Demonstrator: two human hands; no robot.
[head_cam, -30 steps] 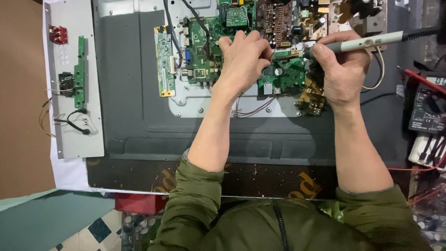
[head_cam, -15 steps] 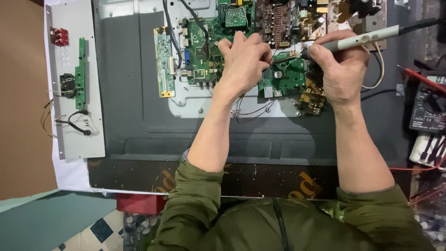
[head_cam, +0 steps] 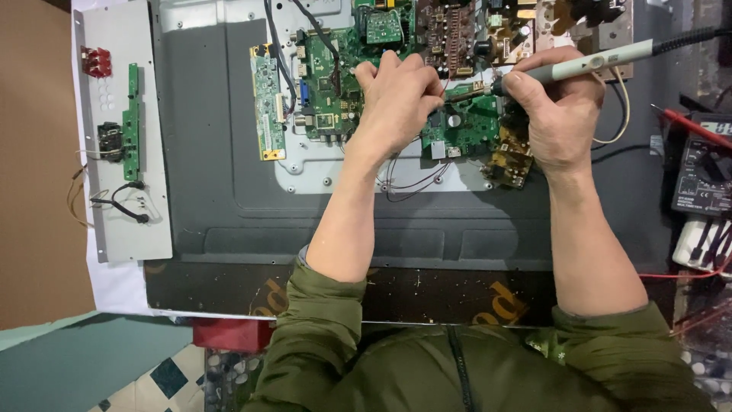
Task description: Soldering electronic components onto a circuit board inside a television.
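Note:
A grey television back panel (head_cam: 229, 175) lies flat with green circuit boards (head_cam: 335, 84) mounted near its top. My left hand (head_cam: 396, 95) rests curled on the boards, fingertips pinched close to a thin wire or solder strand; what it holds is hard to tell. My right hand (head_cam: 560, 114) grips a grey pen-shaped soldering iron (head_cam: 587, 62) like a pencil. Its tip touches the green board (head_cam: 465, 126) between my two hands. A black cord runs from the iron off to the right. A brown component board (head_cam: 457, 30) sits above the hands.
A grey metal strip (head_cam: 122, 130) with a narrow green board and loose wires lies at the left. A narrow green board (head_cam: 267, 99) sits left of the main boards. A multimeter (head_cam: 701, 168) with a red probe lead sits at the right edge. Tiled floor (head_cam: 175, 381) shows below.
Both hands stayed over the boards. The soldering iron tip shifted slightly up and left toward my left fingers.

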